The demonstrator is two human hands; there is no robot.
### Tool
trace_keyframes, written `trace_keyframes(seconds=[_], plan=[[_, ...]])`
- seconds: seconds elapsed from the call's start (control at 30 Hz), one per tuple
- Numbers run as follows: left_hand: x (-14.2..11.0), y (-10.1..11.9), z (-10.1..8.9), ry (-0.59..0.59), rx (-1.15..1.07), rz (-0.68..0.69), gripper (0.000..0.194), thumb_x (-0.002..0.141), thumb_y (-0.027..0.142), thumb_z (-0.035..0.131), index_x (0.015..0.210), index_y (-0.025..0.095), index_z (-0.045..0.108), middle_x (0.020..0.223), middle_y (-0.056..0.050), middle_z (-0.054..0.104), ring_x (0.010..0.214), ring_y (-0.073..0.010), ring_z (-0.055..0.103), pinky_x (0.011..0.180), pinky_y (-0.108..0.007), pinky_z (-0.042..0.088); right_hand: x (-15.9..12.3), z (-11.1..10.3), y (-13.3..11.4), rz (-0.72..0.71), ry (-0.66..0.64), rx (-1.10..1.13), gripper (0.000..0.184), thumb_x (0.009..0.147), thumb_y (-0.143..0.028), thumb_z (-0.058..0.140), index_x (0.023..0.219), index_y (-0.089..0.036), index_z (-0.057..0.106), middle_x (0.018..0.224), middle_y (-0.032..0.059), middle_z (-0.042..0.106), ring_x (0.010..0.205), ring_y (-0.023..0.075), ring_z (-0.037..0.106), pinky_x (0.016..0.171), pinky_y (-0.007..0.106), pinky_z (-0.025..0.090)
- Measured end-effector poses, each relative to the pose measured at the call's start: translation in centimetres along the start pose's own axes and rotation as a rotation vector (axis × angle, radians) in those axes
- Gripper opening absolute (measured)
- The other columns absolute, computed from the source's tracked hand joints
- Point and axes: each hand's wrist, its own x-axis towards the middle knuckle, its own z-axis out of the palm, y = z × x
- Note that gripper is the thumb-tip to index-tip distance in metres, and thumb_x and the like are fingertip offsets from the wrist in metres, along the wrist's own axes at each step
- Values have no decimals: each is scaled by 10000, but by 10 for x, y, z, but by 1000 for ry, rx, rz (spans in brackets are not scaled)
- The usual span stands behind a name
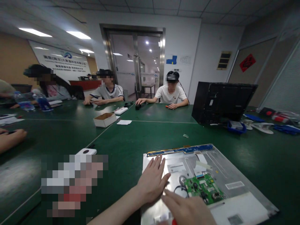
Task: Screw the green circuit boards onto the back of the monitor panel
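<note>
Our left hand [152, 180] lies spread flat on the display panel [231, 173], its label [177, 167] illegible; what our right hand [186, 208] holds we cannot tell.

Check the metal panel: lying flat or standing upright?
Flat: the metal panel rests on the table, green circuit board facing up.

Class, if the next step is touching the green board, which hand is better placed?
Probably the right hand: it is nearer the green board, while the left hand lies farther left, over the metal panel.
</note>
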Motion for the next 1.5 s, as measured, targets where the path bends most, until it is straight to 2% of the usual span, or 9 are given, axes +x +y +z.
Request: trace_keyframes(seconds=[0.2, 0.33, 0.43, 0.6, 0.97, 1.1, 1.3, 1.43, 1.5], plan=[[-22, -11, -16, -51, 38, -17, 666, 1027, 501, 317, 1531, 67, 361, 1611, -185, 269, 1506, -307, 242, 1214, -486, 225, -18, -65, 85, 340, -41, -102, 423, 975, -415, 442, 1191, -181, 721, 1229, 156, 714, 943, 336, 754, 769, 483, 617], [-32, -22, -24, -83, 52, -24, 673, 1032, 505, 312, 1542, 67, 342, 1611, -180, 261, 1509, -311, 224, 1216, -498, 226, -42, -67, 136, 482, -110, -186, 460, 987, -423, 398, 1238, -201, 713, 1279, 138, 686, 1062, 325, 721, 841, 464, 611], [-37, -35, -27, -90, 61, -21, 664, 1027, 492, 335, 1544, 77, 343, 1615, -172, 251, 1508, -317, 225, 1213, -510, 239, -57, -56, 151, 544, -196, -221, 500, 980, -452, 385, 1320, -214, 664, 1417, 120, 574, 1093, 330, 705, 854, 460, 610], [-40, -49, -30, -74, 88, -34, 645, 1024, 475, 343, 1527, 74, 383, 1594, -176, 309, 1487, -323, 289, 1198, -515, 286, -63, -37, 142, 582, -356, -175, 566, 998, -453, 325, 1446, -175, 530, 1463, 121, 510, 1143, 308, 681, 921, 445, 584], [-32, -53, -44, -93, 200, -194, 610, 987, 340, 368, 1455, -41, 454, 1520, -266, 414, 1416, -372, 418, 1146, -536, 355, -37, -27, 96, 606, -378, -174, 509, 989, -351, 420, 1429, -129, 547, 1456, 179, 493, 1050, 338, 721, 875, 472, 606], [-24, -56, -50, -81, 209, -215, 530, 947, 285, 419, 1358, -16, 567, 1431, -285, 530, 1312, -388, 535, 1061, -526, 437, -31, -22, 89, 590, -413, -202, 507, 1010, -343, 376, 1446, -135, 528, 1474, 194, 477, 1052, 343, 720, 871, 485, 604], [-5, -57, -53, -39, 172, -244, 361, 951, 295, 445, 985, 78, 731, 1021, -248, 725, 991, -365, 694, 874, -480, 508, -18, -43, 91, 551, -475, -170, 495, 1020, -327, 375, 1407, -85, 565, 1433, 238, 540, 1134, 383, 674, 934, 550, 544], [1, -55, -54, 5, 109, -205, 289, 948, 269, 478, 959, 110, 719, 1021, -213, 709, 992, -336, 676, 863, -434, 490, 1, -61, 95, 512, -465, -89, 360, 971, -289, 483, 1204, -130, 708, 1123, 210, 736, 1006, 396, 702, 847, 553, 542], [0, -54, -54, 6, 54, -149, 242, 945, 254, 501, 964, 141, 714, 1031, -170, 709, 987, -301, 670, 855, -386, 481, 13, -65, 96, 474, -457, -46, 361, 962, -311, 513, 1241, -161, 688, 1152, 184, 726, 1061, 381, 677, 893, 534, 512]])
